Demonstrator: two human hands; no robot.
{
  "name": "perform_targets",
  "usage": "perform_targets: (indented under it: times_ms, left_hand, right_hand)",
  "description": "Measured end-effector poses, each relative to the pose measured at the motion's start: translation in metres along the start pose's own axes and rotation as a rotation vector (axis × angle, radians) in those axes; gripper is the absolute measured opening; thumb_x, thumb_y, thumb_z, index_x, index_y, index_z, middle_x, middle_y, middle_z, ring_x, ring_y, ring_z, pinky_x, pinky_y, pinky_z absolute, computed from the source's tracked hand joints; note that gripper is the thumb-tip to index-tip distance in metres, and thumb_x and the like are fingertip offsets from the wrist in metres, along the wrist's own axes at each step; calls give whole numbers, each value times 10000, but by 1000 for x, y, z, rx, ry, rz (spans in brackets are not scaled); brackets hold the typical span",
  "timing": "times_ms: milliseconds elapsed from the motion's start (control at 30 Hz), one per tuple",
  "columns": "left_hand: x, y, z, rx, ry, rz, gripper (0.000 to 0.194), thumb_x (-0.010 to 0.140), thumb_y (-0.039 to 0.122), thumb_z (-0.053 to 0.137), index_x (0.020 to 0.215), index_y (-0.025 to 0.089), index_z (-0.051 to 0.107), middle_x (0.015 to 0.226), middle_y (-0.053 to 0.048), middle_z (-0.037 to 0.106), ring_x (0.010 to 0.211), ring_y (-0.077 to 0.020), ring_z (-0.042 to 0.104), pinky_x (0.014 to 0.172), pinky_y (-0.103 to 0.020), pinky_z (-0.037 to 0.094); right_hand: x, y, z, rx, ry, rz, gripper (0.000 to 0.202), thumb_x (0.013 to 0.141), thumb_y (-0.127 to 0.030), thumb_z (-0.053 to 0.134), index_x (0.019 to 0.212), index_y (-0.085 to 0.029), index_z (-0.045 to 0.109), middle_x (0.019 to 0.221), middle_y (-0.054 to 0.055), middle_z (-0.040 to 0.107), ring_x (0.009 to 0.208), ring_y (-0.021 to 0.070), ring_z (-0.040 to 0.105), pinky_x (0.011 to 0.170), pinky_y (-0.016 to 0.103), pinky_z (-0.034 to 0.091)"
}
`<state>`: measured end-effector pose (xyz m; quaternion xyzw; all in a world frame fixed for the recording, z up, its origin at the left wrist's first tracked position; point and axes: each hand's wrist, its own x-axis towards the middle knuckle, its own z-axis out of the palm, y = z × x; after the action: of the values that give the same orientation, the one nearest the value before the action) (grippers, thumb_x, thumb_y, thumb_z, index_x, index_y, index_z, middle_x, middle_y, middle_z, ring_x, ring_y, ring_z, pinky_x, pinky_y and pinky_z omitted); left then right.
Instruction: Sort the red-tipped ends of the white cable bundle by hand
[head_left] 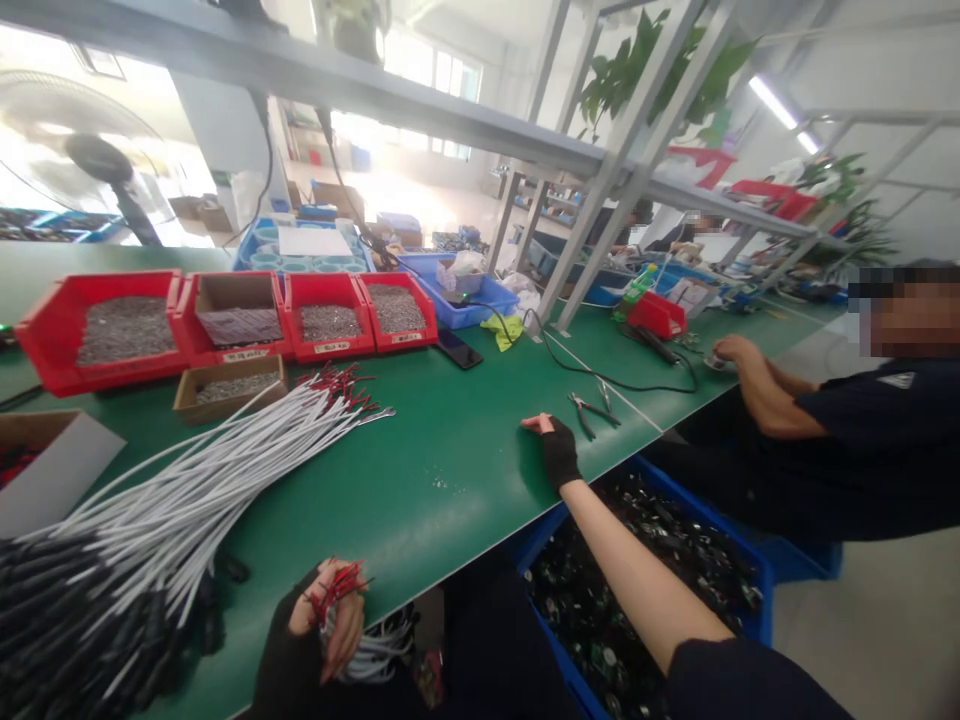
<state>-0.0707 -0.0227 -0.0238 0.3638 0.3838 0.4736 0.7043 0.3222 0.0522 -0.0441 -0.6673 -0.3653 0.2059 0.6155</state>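
across the long green matted surface [450,470], a big sheaf of white sleeved wires with red tips [225,470] fans from the lower left toward the middle, its ends near a shallow brown cardboard tray of small grey parts [229,387]. behind that stands a row of four red plastic bins of grey metal parts [225,320], and behind those a blue plastic tray [469,300]. off the near edge of the surface, low on the right, sits a blue plastic crate of dark mixed parts [652,570].

the right hand [556,448], in a black fingerless glove, rests on the surface well apart from the wire sheaf, its fingers [534,424] loosely curled and grasping nothing that can be seen. just beyond it lie small metal pliers [592,410], near but not touching.

the left hand [315,630], also in a black glove, is at the near edge of the surface, fingers clenched around a small bundle of white wires with red tips [337,590], the red ends sticking up past the fist and the white lengths looping below.

on the right a co-worker in a dark shirt [862,440] leans an arm on the surface, the hand by a red box [656,315].
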Motion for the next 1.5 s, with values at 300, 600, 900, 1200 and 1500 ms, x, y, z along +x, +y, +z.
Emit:
perform_targets:
  times_ms: [300, 600, 900, 1200, 1500]
  left_hand:
    - [2, 7, 5, -91, 115, -38, 436, 605, 486, 905, 693, 117, 691, 323, 24, 375, 244, -74, 284, 275, -160, 311]
    - [-3, 17, 26, -33, 116, 61, 473, 669, 570, 847, 648, 128, 680, 340, 44, 335, 253, -62, 235, 255, -162, 298]
    - [-3, 8, 17, -33, 101, 81, 351, 736, 458, 829, 735, 133, 694, 358, 50, 355, 276, -59, 245, 286, -146, 310]
    - [-1, 6, 13, -25, 41, 66, 352, 833, 460, 723, 712, 133, 670, 349, 54, 320, 265, -71, 225, 285, -160, 294]
    - [-1, -9, 1, -86, -28, 120, 444, 868, 564, 683, 777, 130, 699, 348, 38, 345, 271, -71, 230, 299, -166, 299]
  right_hand:
    - [-88, -54, 115, 79, -273, -78, 430, 921, -465, 393, 704, -233, 683, 842, 85, 713, 838, 205, 651, 873, 403, 498]
    - [-97, -62, 110, 472, -336, 207, 464, 860, -543, 426, 791, -164, 685, 908, 105, 740, 883, 202, 711, 913, 391, 573]
    - [-44, -10, -29, 268, 49, 206, 436, 779, -538, 492, 835, -140, 662, 941, 129, 706, 936, 223, 683, 1006, 449, 511]
    - [-151, -61, 59, 165, -82, 175, 470, 919, -577, 397, 937, -226, 709, 1057, 63, 701, 1059, 205, 623, 997, 372, 456]
    - [-143, -69, 112, 475, -320, 270, 469, 858, -615, 493, 898, -194, 696, 1036, 88, 710, 1038, 212, 654, 1027, 395, 492]
